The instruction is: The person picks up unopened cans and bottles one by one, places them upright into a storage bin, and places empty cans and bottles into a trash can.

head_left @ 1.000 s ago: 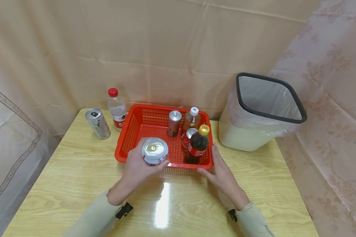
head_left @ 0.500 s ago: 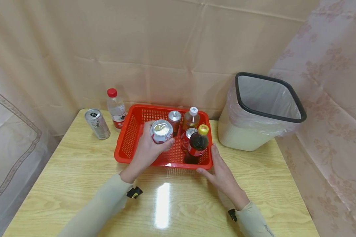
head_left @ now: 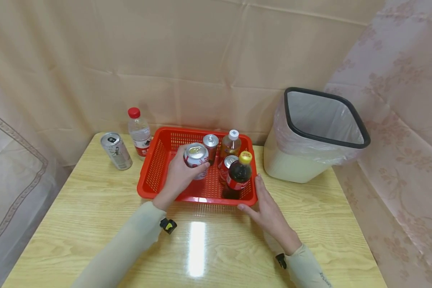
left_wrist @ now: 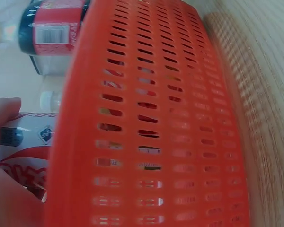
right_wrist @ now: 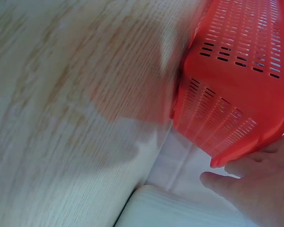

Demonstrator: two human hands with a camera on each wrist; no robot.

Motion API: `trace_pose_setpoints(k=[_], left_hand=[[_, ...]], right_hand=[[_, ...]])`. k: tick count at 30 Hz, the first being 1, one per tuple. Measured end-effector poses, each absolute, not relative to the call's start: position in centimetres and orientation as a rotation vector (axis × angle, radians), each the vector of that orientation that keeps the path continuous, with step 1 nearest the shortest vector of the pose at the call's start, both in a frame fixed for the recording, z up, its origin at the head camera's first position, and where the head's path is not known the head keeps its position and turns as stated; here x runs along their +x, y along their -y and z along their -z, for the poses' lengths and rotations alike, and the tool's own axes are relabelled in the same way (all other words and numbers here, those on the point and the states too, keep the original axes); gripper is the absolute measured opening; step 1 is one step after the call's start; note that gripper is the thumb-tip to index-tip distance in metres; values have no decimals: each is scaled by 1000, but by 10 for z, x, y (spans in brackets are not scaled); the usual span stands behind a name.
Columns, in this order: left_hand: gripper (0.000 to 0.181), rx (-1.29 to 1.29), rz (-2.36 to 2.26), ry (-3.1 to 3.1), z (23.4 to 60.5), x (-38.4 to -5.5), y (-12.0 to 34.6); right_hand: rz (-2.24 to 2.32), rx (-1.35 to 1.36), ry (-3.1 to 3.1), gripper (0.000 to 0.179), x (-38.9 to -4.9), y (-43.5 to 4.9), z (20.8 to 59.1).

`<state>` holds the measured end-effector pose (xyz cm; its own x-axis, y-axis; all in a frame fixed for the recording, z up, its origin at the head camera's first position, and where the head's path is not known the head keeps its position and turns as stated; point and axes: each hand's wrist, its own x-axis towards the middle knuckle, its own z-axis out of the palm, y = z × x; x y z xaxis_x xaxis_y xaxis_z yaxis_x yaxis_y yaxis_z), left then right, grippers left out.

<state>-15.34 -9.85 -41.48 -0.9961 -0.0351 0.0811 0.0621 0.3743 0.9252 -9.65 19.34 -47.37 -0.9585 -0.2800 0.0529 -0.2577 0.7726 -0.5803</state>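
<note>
My left hand (head_left: 176, 176) grips a white drink can with red lettering (head_left: 197, 157) and holds it upright inside the red plastic basket (head_left: 150, 168). In the left wrist view the can (left_wrist: 26, 146) shows past the basket's rim, partly hidden by it. Straight fingers of my right hand (head_left: 271, 218) rest at the basket's front right corner, thumb by the front rim. Standing in the basket are a dark red can (head_left: 211, 145), an amber bottle with a white cap (head_left: 230, 148), a red can (head_left: 225, 170) and a yellow-capped cola bottle (head_left: 239, 176).
Left of the basket stand a red-capped clear bottle (head_left: 139, 134) and a silvery can (head_left: 117, 152). A bin with a plastic liner and black rim (head_left: 327, 138) is at the right. A beige curtain (head_left: 194, 72) hangs behind the wooden table (head_left: 104, 208).
My left hand has carried the white can away from me and rightward, from over the basket's front rim down into its middle. My right hand has stayed at the corner.
</note>
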Motion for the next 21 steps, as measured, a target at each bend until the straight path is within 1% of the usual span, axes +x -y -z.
trace_pose_setpoints(k=[10, 21], left_hand=[[76, 12, 1590, 2619, 425, -168, 86], [67, -40, 1365, 2788, 436, -179, 77]], right_hand=[[947, -446, -2925, 114, -96, -195, 474], [969, -439, -2904, 114, -96, -194, 473]])
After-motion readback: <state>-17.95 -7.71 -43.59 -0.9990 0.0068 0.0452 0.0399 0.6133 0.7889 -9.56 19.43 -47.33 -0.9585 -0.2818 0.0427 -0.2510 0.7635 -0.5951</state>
